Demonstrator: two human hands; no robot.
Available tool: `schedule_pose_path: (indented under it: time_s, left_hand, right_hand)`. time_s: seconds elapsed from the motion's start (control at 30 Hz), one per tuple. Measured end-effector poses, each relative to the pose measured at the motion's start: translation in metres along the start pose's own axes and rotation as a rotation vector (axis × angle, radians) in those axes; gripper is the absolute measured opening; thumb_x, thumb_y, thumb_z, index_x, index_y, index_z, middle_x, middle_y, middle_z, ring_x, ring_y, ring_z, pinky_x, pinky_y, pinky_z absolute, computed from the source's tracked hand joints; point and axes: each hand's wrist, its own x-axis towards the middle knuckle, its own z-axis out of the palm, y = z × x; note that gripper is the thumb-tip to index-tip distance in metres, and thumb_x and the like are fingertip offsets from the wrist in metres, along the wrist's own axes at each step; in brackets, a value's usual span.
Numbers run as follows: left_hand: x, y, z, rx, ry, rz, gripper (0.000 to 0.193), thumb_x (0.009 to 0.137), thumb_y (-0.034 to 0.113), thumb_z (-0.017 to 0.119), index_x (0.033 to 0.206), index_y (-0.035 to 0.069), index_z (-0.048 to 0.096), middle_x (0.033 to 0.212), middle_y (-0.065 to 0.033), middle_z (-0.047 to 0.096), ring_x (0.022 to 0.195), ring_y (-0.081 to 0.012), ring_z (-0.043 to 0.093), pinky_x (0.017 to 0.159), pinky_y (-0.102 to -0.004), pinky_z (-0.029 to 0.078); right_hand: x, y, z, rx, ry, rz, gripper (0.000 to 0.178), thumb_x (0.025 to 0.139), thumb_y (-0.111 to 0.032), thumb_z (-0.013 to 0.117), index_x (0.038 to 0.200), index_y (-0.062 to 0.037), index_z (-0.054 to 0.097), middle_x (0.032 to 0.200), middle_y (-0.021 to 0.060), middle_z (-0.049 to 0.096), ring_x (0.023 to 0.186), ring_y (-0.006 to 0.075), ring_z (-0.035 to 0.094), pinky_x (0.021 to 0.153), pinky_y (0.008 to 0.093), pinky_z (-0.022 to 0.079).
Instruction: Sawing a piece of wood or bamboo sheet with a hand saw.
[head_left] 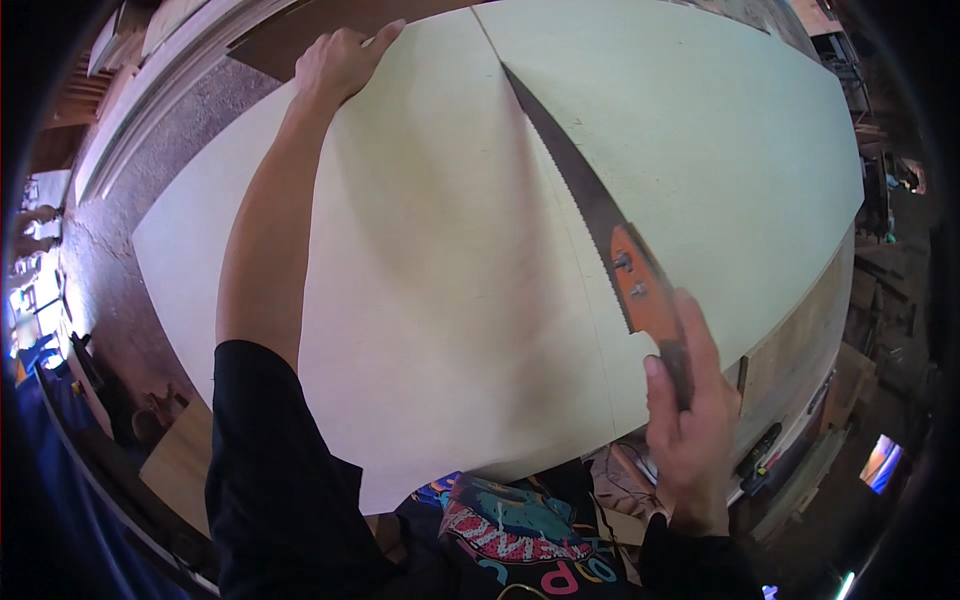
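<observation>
- At far left, a rough brownish floor (120,230) with stacked boards (150,80) along its upper edge, well clear of the work.
- Reaching far out, left hand (340,62) laid on the far edge of the pale plywood sheet (420,300), fingers curled over that rim; no clenching on anything else, just a pressing, hooking hold, apparently to pin the thin sheet down and stop it flexing or sliding under the strokes.
- Stretched nearly straight, the bare forearm lies along the sheet, black sleeve (270,470) near the lower edge; adds weight on the left part, by the look of it.
- Spread wide across the middle of the view, the sheet itself, large and flat, near edge over the lap; a thin pencil line runs down it, continuing the cut toward the near edge.
- Sunk into a kerf that starts at the far edge, the handsaw (590,215), dark toothed blade slanting from upper left down to an orange handle; tilted so, probably, to keep the teeth on the marked line.
- At lower right, right hand (685,420) wrapped tight round the saw's grip, fingers fully closed, thumb up along the side; held close to the body for pull and push, seemingly.
- Further right, cluttered timber offcuts (860,300) in shadow, details unclear.
</observation>
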Motion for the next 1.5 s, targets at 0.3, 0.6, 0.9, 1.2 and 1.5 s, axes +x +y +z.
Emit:
schedule_pose_path:
  time_s: [0.3, 0.6, 0.9, 1.2, 1.5]
  left_hand:
    - [-0.005, -0.005, 0.004, -0.016, 0.012, 0.014, 0.075, 0.089, 0.072, 0.044, 0.094, 0.004, 0.076, 0.097, -0.0215, 0.072, 0.098, -0.0357, 0.069, 0.087, -0.0457, 0.053]
    - [0.000, 0.001, 0.014, -0.072, 0.120, 0.083, 0.076, 0.089, 0.070, 0.047, 0.082, 0.000, 0.076, 0.088, -0.0249, 0.071, 0.093, -0.0394, 0.069, 0.084, -0.0472, 0.053]
    - [-0.004, -0.016, 0.012, -0.078, 0.132, 0.049, 0.071, 0.087, 0.069, 0.050, 0.087, 0.004, 0.078, 0.091, -0.0239, 0.072, 0.093, -0.0395, 0.069, 0.085, -0.0471, 0.053]
    - [-0.006, -0.008, 0.003, -0.127, 0.126, 0.106, 0.069, 0.087, 0.068, 0.050, 0.093, 0.005, 0.078, 0.098, -0.0236, 0.072, 0.099, -0.0384, 0.068, 0.089, -0.0460, 0.053]
    - [-0.013, -0.025, 0.002, -0.117, 0.130, 0.098, 0.071, 0.088, 0.067, 0.050, 0.094, 0.002, 0.077, 0.100, -0.0238, 0.071, 0.102, -0.0389, 0.067, 0.092, -0.0461, 0.052]
  right_hand:
    - [0.014, -0.023, 0.011, -0.055, -0.018, 0.096, 0.052, 0.096, -0.005, 0.054, 0.147, -0.0032, 0.042, 0.094, 0.0105, 0.071, 0.058, 0.0087, 0.049, 0.057, 0.0215, 0.042]
    - [0.128, -0.012, 0.055, -0.072, -0.030, 0.042, 0.052, 0.096, -0.008, 0.056, 0.145, -0.0122, 0.042, 0.083, 0.0266, 0.066, 0.073, 0.0445, 0.067, 0.062, 0.0452, 0.051]
    - [-0.013, -0.031, 0.005, -0.066, -0.102, 0.243, 0.057, 0.094, -0.001, 0.056, 0.147, 0.0033, 0.036, 0.135, 0.0250, 0.057, 0.100, 0.0344, 0.069, 0.080, 0.0377, 0.055]
    - [0.069, -0.032, 0.046, -0.197, -0.026, 0.041, 0.051, 0.097, -0.007, 0.054, 0.146, -0.0098, 0.040, 0.104, 0.0291, 0.066, 0.084, 0.0439, 0.069, 0.066, 0.0461, 0.053]
    - [0.027, -0.019, 0.038, -0.108, -0.009, 0.028, 0.051, 0.098, -0.007, 0.052, 0.147, -0.0129, 0.040, 0.111, 0.0293, 0.064, 0.085, 0.0434, 0.068, 0.066, 0.0445, 0.053]
